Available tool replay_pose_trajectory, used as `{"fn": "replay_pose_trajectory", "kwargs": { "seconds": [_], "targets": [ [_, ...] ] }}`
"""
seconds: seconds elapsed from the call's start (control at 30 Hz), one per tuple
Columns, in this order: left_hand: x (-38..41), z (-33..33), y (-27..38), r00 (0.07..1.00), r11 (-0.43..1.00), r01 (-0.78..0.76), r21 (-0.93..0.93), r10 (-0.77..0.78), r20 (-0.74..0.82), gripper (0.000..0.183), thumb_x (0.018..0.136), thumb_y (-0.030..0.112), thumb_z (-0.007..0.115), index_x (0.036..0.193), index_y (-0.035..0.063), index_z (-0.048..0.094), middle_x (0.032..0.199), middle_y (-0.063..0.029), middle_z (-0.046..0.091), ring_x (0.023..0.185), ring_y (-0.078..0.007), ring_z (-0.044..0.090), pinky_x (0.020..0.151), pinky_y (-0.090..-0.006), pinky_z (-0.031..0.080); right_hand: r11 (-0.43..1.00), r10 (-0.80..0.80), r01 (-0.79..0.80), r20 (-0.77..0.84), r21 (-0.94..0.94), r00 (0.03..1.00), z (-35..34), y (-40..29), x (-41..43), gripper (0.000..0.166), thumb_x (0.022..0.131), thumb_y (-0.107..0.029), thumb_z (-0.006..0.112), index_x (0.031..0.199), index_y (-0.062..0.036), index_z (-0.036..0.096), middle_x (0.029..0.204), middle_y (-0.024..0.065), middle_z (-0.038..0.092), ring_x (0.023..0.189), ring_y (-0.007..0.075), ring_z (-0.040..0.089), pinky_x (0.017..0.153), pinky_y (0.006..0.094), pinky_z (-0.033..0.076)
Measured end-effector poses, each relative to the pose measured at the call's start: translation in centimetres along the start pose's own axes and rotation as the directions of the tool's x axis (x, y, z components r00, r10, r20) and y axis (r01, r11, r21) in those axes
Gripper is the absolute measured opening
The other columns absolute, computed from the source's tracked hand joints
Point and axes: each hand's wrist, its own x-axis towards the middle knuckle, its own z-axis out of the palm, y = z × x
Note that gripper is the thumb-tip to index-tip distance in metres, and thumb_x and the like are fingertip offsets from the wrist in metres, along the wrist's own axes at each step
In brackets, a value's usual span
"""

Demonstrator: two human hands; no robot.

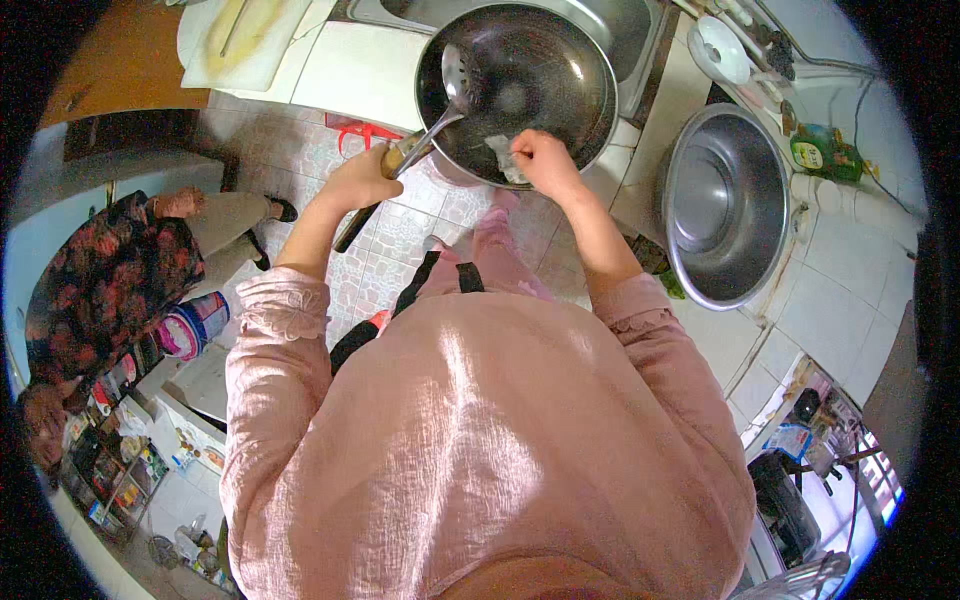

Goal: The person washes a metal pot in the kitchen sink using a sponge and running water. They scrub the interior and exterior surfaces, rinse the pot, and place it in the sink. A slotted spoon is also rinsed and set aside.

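My left hand (367,178) grips the wooden handle (395,155) of a dark wok, together with the metal handle of a slotted spoon (456,79). The spoon's bowl lies over the inside of the wok (544,79), near its left wall. The wok is held at the sink's front edge, its near side over the floor. My right hand (546,162) is at the wok's near rim, fingers closed on a crumpled pale cloth or wipe (504,156) that lies against the wok's inner wall. Part of the cloth is hidden behind the fingers.
Behind the wok is a steel sink (634,30). A large steel basin (727,206) stands on the right counter near a green bottle (825,159). A white cutting board (247,45) lies at the upper left. Another person (112,277) sits at the left beside a tub (193,326).
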Motion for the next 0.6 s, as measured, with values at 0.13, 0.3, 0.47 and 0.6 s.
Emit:
{"fn": "replay_pose_trajectory", "kwargs": {
  "seconds": [0.13, 0.3, 0.47, 0.6],
  "targets": [
    [0.2, -0.5, -0.2, 0.990, 1.000, 0.007, -0.027, -0.003, 0.144, 0.063, 0.065, 0.028, 0.062, 0.116, -0.0063, 0.049, 0.099, -0.0260, 0.061, 0.095, -0.0362, 0.060, 0.082, -0.0374, 0.046, 0.989, -0.001, -0.008, -0.060, -0.150, 0.998, -0.3, 0.4, 0.8, 0.010, 0.073, -0.007, 0.059, 0.083, -0.0046, 0.062, 0.085, 0.0165, 0.061, 0.078, 0.0323, 0.060, 0.071, 0.0381, 0.049],
    [0.1, -0.1, -1.0, 0.991, 0.996, -0.055, -0.066, 0.062, 0.116, 0.049, 0.072, 0.028, 0.057, 0.108, -0.0048, 0.055, 0.099, -0.0254, 0.062, 0.094, -0.0353, 0.061, 0.082, -0.0389, 0.046, 0.987, 0.132, -0.117, -0.143, 0.109, 0.981, -1.2, 0.4, 2.0, 0.014, 0.075, -0.010, 0.065, 0.088, -0.0032, 0.063, 0.086, 0.0129, 0.064, 0.077, 0.0230, 0.062, 0.071, 0.0323, 0.049],
    [-0.5, -0.2, -1.1, 0.987, 0.991, -0.133, -0.020, 0.135, 0.086, 0.043, 0.079, 0.028, 0.053, 0.109, -0.0021, 0.055, 0.100, -0.0276, 0.060, 0.095, -0.0399, 0.059, 0.082, -0.0438, 0.046, 0.782, 0.383, -0.178, -0.236, 0.597, 0.893, -1.8, -1.2, 2.3, 0.016, 0.082, -0.010, 0.064, 0.095, -0.0015, 0.062, 0.087, 0.0045, 0.064, 0.077, 0.0137, 0.060, 0.065, 0.0271, 0.050],
    [0.7, 1.9, -2.8, 0.962, 0.963, -0.270, 0.024, 0.271, -0.025, 0.045, 0.082, 0.027, 0.050, 0.115, -0.0029, 0.049, 0.102, -0.0295, 0.059, 0.096, -0.0420, 0.058, 0.082, -0.0461, 0.045, 0.715, 0.423, -0.067, -0.354, 0.696, 0.834, -1.1, -0.6, 2.8, 0.015, 0.083, -0.010, 0.064, 0.096, -0.0032, 0.062, 0.087, 0.0034, 0.063, 0.076, 0.0125, 0.059, 0.063, 0.0267, 0.051]
  ]
}}
